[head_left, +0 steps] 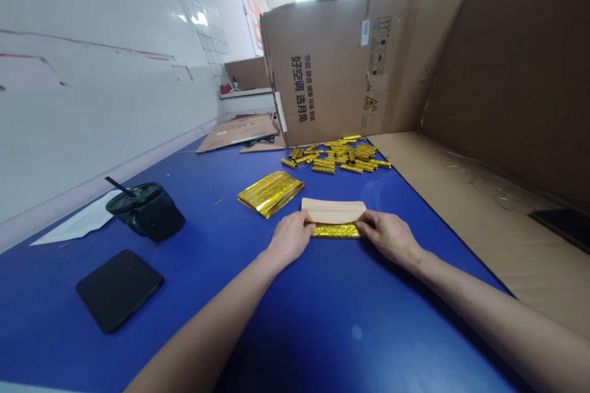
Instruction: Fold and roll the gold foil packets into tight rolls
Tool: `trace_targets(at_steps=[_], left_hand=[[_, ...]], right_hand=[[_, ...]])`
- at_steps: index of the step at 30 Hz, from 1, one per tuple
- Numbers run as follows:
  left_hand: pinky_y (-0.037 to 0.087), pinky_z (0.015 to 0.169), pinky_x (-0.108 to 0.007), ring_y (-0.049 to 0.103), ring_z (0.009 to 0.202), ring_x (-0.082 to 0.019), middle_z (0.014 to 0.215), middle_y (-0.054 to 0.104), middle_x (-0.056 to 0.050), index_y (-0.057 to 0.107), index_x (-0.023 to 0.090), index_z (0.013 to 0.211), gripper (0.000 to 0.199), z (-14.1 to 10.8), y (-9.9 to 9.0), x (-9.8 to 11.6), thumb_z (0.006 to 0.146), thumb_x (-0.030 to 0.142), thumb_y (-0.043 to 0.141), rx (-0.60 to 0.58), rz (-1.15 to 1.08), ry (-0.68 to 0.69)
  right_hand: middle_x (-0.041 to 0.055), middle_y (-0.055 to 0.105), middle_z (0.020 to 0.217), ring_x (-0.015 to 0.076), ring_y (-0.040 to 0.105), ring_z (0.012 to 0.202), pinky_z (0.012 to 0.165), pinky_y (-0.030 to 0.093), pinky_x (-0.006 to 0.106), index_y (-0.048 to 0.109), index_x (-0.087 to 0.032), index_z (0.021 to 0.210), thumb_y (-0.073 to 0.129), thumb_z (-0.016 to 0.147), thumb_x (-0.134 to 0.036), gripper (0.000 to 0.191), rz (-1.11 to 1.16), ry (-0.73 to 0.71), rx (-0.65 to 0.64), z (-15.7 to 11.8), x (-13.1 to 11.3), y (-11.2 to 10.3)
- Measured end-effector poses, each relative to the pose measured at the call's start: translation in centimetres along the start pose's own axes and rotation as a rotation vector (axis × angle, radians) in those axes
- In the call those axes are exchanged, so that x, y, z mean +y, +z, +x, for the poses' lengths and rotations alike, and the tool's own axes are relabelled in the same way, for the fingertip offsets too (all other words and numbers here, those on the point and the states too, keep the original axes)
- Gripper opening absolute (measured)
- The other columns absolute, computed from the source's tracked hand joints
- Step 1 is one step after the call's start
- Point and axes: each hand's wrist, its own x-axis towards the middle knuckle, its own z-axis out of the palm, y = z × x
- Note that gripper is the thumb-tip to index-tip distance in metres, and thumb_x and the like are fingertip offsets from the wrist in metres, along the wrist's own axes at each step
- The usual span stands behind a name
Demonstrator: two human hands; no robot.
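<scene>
Pinches rectangular gold-foil paper sheet [335, 211] at both ends with fingers [306, 221] of left hand [289, 237] and right hand [391, 238], matte tan above glittery gold strip [335, 231], on smooth blue bench [322, 301].

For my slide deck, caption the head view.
Left hand and right hand hold a gold-and-tan sheet at a blue table, with a gold stack and gold rolls beyond.

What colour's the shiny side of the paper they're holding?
The shiny side is gold, in the head view.
</scene>
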Motion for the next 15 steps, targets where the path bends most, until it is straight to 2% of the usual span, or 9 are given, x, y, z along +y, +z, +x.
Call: trace_targets(at_steps=[6, 15], left_hand=[[0.038, 0.07, -0.027, 0.056, 0.082, -0.019, 0.085, 0.059, -0.004, 0.051, 0.019, 0.081, 0.009, -0.17, 0.57, 0.55, 0.079, 0.024, 0.044, 0.031, 0.114, -0.057], [0.039, 0.069, -0.029, 0.056, 0.082, -0.021, 0.087, 0.055, -0.005, 0.049, 0.019, 0.085, 0.011, -0.54, 0.87, 1.05, 0.079, 0.026, 0.043, 0.021, 0.233, -0.082]], right_hand=[[0.0016, 0.066, 0.077, 0.019, 0.059, 0.072, 0.055, 0.033, 0.025, 0.056, -0.024, 0.089, 0.042, 0.078, -0.029, 0.019, -0.082, 0.015, 0.001, -0.23, -0.45, -0.04], [0.0025, 0.066, 0.077, 0.0196, 0.06, 0.069, 0.052, 0.033, 0.025, 0.052, -0.024, 0.092, 0.041, 0.08, -0.032, 0.019, -0.169, 0.0, -0.001, -0.24, -0.45, 0.28]])
